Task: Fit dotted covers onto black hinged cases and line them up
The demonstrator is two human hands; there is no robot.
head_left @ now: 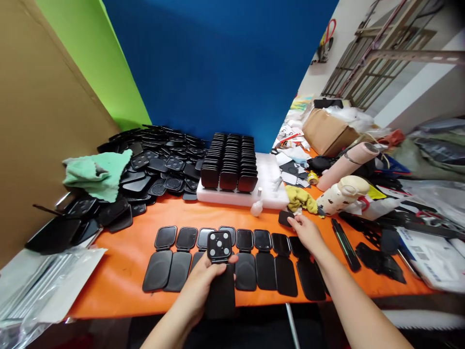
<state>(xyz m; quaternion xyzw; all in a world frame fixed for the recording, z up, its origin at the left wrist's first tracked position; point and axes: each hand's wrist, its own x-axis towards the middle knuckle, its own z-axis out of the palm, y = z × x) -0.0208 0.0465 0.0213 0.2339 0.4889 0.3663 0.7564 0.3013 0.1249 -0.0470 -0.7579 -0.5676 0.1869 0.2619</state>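
Orange table (pixel 127 261), blue backdrop (pixel 218 63) behind. Left hand (pixel 203 286) grips black hinged case (pixel 220 271) above row of open cases (pixel 254 257), fingers wrapped around it. Right hand (pixel 307 232) reaches forward, fingertips pinching small black pad (pixel 285 217) near yellow cloth (pixel 301 198).

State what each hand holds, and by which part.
Left hand grips a black hinged plate around its middle. Right hand pinches a small black pad by its near edge.
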